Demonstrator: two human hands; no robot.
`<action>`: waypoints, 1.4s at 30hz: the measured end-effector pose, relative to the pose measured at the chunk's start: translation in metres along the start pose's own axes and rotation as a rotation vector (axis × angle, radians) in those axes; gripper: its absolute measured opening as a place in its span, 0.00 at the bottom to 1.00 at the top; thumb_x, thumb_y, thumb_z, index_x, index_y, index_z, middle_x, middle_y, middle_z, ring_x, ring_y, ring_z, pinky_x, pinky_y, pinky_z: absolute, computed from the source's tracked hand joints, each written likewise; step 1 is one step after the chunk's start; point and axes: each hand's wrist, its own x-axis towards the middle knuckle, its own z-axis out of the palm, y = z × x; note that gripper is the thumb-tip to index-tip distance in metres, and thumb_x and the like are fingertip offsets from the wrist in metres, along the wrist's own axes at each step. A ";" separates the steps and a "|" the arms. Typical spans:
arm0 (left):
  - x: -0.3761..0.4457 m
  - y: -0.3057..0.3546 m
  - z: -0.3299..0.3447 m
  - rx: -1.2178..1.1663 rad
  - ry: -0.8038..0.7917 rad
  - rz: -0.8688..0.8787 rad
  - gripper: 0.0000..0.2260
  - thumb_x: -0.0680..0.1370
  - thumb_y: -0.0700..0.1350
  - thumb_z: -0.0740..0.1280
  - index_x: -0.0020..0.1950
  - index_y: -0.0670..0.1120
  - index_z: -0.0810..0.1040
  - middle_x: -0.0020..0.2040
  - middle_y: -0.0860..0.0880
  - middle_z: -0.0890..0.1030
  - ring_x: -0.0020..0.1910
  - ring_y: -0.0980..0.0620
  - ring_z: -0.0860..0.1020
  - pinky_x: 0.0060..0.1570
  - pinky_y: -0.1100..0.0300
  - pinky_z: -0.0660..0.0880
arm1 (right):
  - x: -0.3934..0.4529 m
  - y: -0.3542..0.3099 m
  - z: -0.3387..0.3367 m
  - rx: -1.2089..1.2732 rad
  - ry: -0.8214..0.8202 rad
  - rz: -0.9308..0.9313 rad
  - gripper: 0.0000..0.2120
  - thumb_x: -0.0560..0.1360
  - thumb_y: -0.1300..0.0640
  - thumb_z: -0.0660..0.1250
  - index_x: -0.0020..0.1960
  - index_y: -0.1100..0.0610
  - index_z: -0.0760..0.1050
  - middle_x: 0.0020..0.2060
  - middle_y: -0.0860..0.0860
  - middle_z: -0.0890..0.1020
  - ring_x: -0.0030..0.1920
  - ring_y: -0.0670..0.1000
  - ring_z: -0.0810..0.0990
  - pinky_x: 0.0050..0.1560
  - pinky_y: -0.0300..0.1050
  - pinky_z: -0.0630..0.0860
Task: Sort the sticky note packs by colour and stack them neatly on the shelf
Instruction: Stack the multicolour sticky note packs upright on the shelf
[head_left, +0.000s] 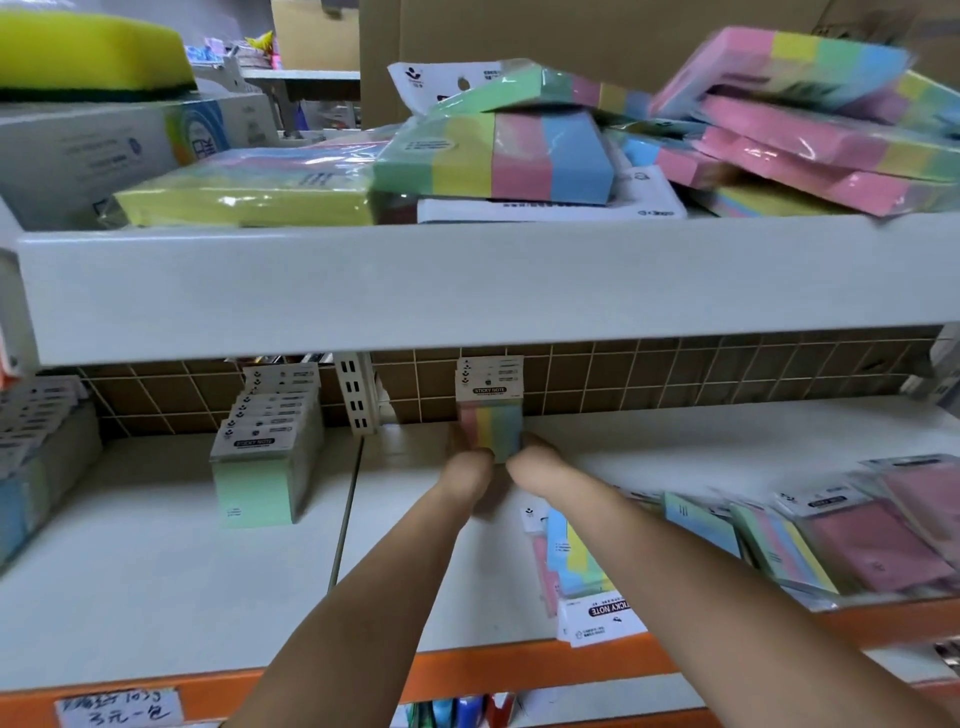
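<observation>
Both hands reach deep onto the lower shelf (156, 597) and close together on the foot of an upright multicolour stack (490, 415) of sticky note packs, the left hand (464, 475) at its left bottom corner and the right hand (537, 467) at its right. The stack stands against the wire grid (675, 374) at the back, well to the right of the green row (265, 457).

The stack is tall and narrow with nothing beside it, so a squeeze or nudge at its base may tip the upper packs forward or fan them out. To its right, loose packs (779, 540) lie slanted near the orange shelf edge (519, 670); a forearm brushing them could push them off. On the upper shelf above the stack, the pile (779, 130) leans and overhangs.

The fingers are hidden behind the knuckles and blurred, so I cannot tell how firmly they hold. The stack's top vanishes under the upper shelf.
</observation>
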 end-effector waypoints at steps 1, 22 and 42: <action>-0.006 0.001 0.000 0.019 0.017 0.016 0.18 0.81 0.42 0.57 0.68 0.35 0.71 0.67 0.36 0.73 0.67 0.40 0.72 0.61 0.55 0.71 | 0.001 0.000 0.001 0.009 0.007 0.004 0.16 0.81 0.61 0.55 0.67 0.62 0.71 0.63 0.60 0.76 0.52 0.54 0.74 0.47 0.39 0.66; -0.106 0.004 0.033 0.314 -0.087 0.022 0.11 0.76 0.43 0.67 0.51 0.36 0.78 0.44 0.39 0.76 0.42 0.45 0.75 0.36 0.59 0.68 | -0.080 0.047 -0.085 -0.311 0.041 -0.003 0.05 0.71 0.60 0.67 0.37 0.60 0.77 0.36 0.55 0.80 0.38 0.54 0.78 0.35 0.38 0.72; -0.110 0.016 0.062 0.360 0.175 0.060 0.14 0.77 0.46 0.60 0.60 0.42 0.75 0.59 0.42 0.76 0.57 0.42 0.77 0.57 0.54 0.74 | -0.086 0.079 -0.073 -0.459 0.056 -0.109 0.14 0.69 0.61 0.69 0.54 0.55 0.81 0.54 0.53 0.82 0.55 0.54 0.78 0.52 0.43 0.76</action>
